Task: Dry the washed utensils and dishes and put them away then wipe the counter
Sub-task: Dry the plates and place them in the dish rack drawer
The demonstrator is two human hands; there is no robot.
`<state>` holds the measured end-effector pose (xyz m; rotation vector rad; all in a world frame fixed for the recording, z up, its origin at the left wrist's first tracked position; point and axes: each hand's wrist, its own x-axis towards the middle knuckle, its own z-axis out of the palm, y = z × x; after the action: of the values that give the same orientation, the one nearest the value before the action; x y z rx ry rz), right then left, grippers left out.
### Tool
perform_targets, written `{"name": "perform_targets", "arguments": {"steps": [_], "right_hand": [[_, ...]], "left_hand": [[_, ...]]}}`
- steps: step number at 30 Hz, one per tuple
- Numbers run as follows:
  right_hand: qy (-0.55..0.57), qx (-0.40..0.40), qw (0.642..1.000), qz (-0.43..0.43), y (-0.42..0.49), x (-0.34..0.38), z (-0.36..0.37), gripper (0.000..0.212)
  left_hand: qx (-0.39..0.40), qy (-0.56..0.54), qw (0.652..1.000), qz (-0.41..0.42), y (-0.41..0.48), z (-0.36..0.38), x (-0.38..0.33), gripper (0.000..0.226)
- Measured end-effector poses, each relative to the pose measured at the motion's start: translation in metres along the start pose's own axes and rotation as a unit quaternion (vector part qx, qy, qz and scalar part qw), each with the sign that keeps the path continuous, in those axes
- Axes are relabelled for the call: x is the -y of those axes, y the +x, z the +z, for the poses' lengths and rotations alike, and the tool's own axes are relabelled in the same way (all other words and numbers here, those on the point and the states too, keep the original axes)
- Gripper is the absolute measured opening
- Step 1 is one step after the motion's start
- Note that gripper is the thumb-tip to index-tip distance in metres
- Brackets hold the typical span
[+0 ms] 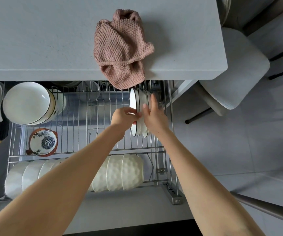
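1. White, dark-rimmed plates point(138, 101) are stood on edge at the far right of a pulled-out wire rack point(161, 149), just below the edge of the surface point(35, 40).
2. The rim of the leftmost plate is pinched by the curled fingers of the left hand point(124, 116).
3. The plates beside it are held by the right hand point(155, 117), with the thumb on one side and the fingers laid along the other.
4. A pink towel point(120, 48) is crumpled on the surface, with one end hung over the near edge above the plates.
5. A stack of bowls point(26, 103) and a patterned bowl point(42, 142) are kept at the left, and a row of dimpled bowls point(123, 172) is laid along the near side.
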<state>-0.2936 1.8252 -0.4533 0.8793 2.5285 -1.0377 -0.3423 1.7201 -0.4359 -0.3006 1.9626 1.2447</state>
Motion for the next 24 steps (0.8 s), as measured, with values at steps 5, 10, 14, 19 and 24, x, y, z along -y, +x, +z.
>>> {"name": "perform_targets", "arguments": {"steps": [5,10,14,19,24], "right_hand": [[0.082,0.089,0.992,0.045,0.004,0.006,-0.005,0.061],[0.149,0.12,0.981,0.044,-0.004,0.015,-0.021,0.064],[0.04,0.107,0.993,0.015,-0.016,0.021,-0.04,0.062],[0.007,-0.149,0.975,-0.166,-0.054,0.043,-0.071,0.027],[-0.07,-0.292,0.884,-0.359,-0.066,0.112,-0.106,0.029]], "left_hand": [[-0.008,-0.005,1.0,-0.003,-0.004,0.0,0.0,0.026],[0.004,-0.009,1.0,-0.022,-0.01,-0.003,-0.002,0.019],[0.004,-0.003,0.999,-0.035,-0.024,-0.02,-0.009,0.003],[-0.006,-0.01,0.999,-0.034,-0.056,-0.058,-0.021,0.019],[-0.025,-0.022,0.999,-0.02,-0.087,-0.098,-0.036,0.02]]}}
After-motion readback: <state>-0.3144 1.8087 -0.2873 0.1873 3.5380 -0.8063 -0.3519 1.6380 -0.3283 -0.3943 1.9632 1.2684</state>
